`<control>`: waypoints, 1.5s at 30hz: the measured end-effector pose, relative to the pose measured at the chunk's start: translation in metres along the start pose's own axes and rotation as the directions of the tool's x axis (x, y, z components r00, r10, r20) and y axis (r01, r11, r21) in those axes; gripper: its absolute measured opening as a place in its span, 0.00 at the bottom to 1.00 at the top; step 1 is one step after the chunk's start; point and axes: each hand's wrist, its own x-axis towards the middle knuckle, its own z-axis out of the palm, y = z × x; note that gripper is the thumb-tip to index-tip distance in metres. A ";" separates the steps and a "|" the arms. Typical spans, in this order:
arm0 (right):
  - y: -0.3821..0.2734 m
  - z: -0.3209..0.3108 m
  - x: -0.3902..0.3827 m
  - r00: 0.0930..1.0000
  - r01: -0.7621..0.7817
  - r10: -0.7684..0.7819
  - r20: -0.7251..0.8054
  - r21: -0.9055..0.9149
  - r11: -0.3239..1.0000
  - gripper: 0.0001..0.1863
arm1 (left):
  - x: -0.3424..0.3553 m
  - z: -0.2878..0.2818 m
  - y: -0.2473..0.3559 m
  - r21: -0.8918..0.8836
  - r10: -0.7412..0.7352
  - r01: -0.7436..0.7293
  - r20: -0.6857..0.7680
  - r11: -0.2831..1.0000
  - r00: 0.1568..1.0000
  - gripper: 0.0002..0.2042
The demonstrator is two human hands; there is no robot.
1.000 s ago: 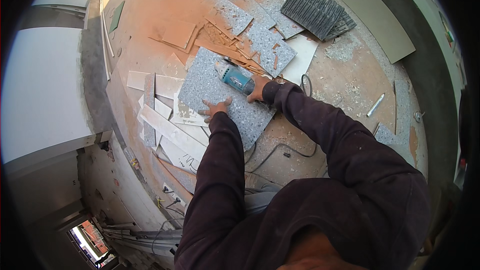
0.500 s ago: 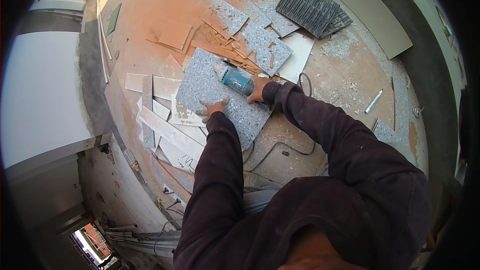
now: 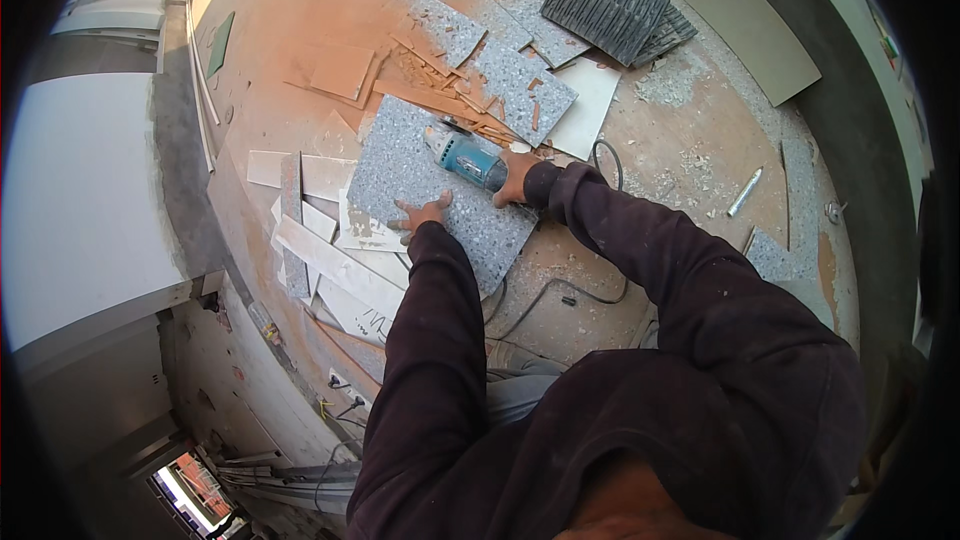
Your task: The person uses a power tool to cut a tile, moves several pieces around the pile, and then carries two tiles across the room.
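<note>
Head view. A large grey speckled tile point(image 3: 420, 180) lies flat on the dust-covered floor point(image 3: 690, 170) and serves as the landmark. The left hand point(image 3: 420, 214) rests palm-down on the tile near its nearer edge, fingers point(image 3: 402, 208) spread and flattened against the stone. The right hand point(image 3: 515, 178) is closed around the rear body of a teal angle grinder point(image 3: 465, 157), fingers wrapped about the housing; the fingertips themselves are hidden beneath the tool. The grinder lies across the tile's right part, its head pointing toward the tile's far edge, just beside and to the right of the spread left fingers, not touching them. A black cable point(image 3: 560, 290) runs from the grinder across the floor past the tile's near right corner.

Left of the tile lie pale offcut strips point(image 3: 320, 250), overlapping one another and partly tucked under the tile's left edge. Beyond the tile's far edge lie smaller grey speckled pieces point(image 3: 520, 90) among orange shards. Farther beyond, to the right, sits a stack of dark ribbed tiles point(image 3: 615, 15). A white square tile point(image 3: 585, 110) lies just past the tile's far right corner.
</note>
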 end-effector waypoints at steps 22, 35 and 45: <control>0.005 0.001 -0.014 1.000 0.012 -0.011 -0.019 0.022 1.000 0.38 | 0.003 -0.001 -0.001 0.036 -0.019 0.019 0.012 0.999 1.000 0.54; 0.012 0.000 -0.020 0.999 0.028 -0.026 -0.026 0.057 0.998 0.37 | 0.008 -0.002 -0.002 0.083 0.017 -0.019 0.030 0.996 0.999 0.55; 0.018 0.000 -0.026 0.999 0.022 -0.021 -0.032 0.037 0.999 0.37 | -0.019 -0.011 0.008 0.248 0.164 -0.185 0.103 0.951 0.981 0.31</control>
